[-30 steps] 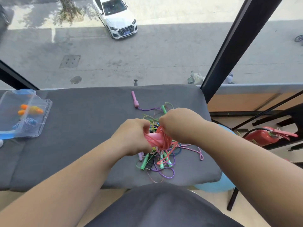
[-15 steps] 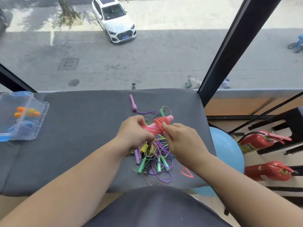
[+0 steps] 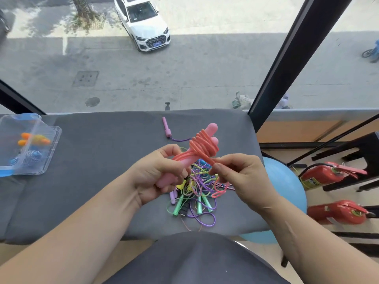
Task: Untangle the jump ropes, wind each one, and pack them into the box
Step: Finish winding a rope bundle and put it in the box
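Observation:
My left hand (image 3: 158, 175) grips the two pink handles (image 3: 211, 130) of a jump rope, held up above the grey padded bench (image 3: 102, 160). Coral-red cord (image 3: 203, 147) is wound in several turns around those handles. My right hand (image 3: 240, 177) pinches the cord's loose end, and a small loop (image 3: 219, 191) hangs below my fingers. Under my hands lies a tangled pile of purple, green and yellow ropes (image 3: 196, 195) with green handles. A lilac handle (image 3: 166, 127) lies farther back. The clear plastic box (image 3: 26, 144) sits at the bench's left end, holding an orange rope and a blue one.
The bench ends right of the pile, next to a black window post (image 3: 287, 64). Beyond it are a blue exercise ball (image 3: 287, 187), two red fire extinguishers (image 3: 336, 212) and a black stool frame. The window behind overlooks a street with a white car.
My hands have lifted the pink-handled rope off the pile. More cord is wrapped on the handles, and my right hand has drawn the loose end down to the right.

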Available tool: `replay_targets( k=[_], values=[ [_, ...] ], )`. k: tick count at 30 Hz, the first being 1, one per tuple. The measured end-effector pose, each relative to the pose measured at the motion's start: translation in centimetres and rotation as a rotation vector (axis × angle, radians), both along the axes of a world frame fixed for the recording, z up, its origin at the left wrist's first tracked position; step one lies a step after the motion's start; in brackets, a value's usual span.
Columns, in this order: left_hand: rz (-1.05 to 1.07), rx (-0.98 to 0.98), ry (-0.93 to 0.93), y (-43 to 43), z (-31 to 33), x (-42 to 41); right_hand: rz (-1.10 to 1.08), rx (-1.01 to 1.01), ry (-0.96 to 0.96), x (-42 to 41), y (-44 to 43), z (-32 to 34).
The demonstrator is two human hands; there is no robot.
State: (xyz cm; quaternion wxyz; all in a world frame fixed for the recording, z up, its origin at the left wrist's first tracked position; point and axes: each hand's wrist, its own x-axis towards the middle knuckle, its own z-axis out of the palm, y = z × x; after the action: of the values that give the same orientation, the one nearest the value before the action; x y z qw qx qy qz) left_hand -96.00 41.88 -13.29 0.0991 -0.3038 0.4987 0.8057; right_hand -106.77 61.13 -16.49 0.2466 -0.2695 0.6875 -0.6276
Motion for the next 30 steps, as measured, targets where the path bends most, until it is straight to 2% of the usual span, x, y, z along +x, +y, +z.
replay_targets(
  k=[4, 8, 12, 14, 17, 20, 22, 24, 28, 30],
  values=[
    [-0.081, 0.01, 0.02, -0.8, 0.1, 0.2, 0.191, 0.143, 0.531, -1.2, -0.2, -0.6],
    [-0.113, 0.035, 0.04, -0.8, 0.1, 0.3, 0.291, 0.178, 0.791, -2.0, -1.0, -0.7],
    [-0.211, -0.089, 0.005, -1.3, 0.2, 0.3, 0.438, 0.224, 0.973, -3.0, -1.8, -1.0],
    [-0.311, -0.201, -0.024, -1.5, 0.4, 0.6, 0.567, 0.312, 0.995, -3.5, -1.8, -1.3],
    [-0.531, -0.514, -0.082, -1.3, 1.1, 0.8, 0.799, 0.486, 0.903, -3.7, -1.9, -1.4],
    [-0.668, -0.761, -0.137, -0.5, 1.0, 0.4, 0.993, 0.59, 1.014, -4.4, -3.0, -1.5],
    [-0.701, -0.907, -0.145, -0.2, 0.4, 0.1, 0.984, 0.71, 1.052, -5.2, -4.1, -1.0],
    [-0.731, -1.078, -0.146, -0.1, -0.4, -0.2, 0.957, 0.803, 1.007, -5.6, -5.1, -0.2],
    [-0.771, -1.197, -0.18, 0.0, -1.4, -0.7, 0.927, 0.901, 0.919, -4.2, -6.9, 1.0],
    [-0.777, -1.237, -0.182, 0.1, -1.7, -0.9, 0.843, 0.915, 0.898, -3.5, -7.0, 0.7]
  ],
)
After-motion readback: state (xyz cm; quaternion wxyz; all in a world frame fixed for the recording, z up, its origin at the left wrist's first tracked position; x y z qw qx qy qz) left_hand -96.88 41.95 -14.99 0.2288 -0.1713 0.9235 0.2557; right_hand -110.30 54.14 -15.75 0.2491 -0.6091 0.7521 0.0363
